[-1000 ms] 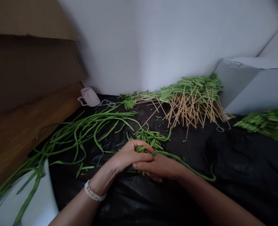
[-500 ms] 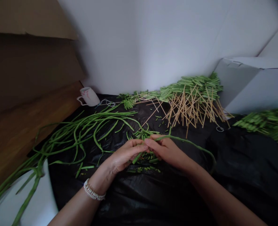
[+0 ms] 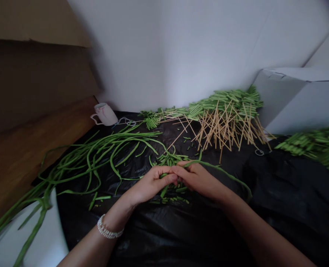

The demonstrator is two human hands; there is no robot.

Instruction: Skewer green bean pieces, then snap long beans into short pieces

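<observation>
My left hand point(image 3: 150, 183) and my right hand point(image 3: 197, 178) meet fingertip to fingertip over a black plastic sheet point(image 3: 181, 230). Both pinch one long green bean point(image 3: 225, 173), which arcs from my right hand out to the right. A short end of it pokes down below my left fingers. Under my hands lies a small heap of cut bean pieces point(image 3: 171, 160). A pearl bracelet point(image 3: 107, 230) is on my left wrist.
Uncut long beans point(image 3: 97, 152) spread to the left, some trailing over a white surface point(image 3: 44, 244). Wooden skewers with bean pieces point(image 3: 225, 118) pile at the back by the wall. A white mug point(image 3: 104, 114), a grey box point(image 3: 298, 98) and more skewered beans point(image 3: 317, 144) stand around.
My hands rose from the sheet and moved slightly away from me; the bean now hangs between both pinches, and a short piece juts below my left fingers.
</observation>
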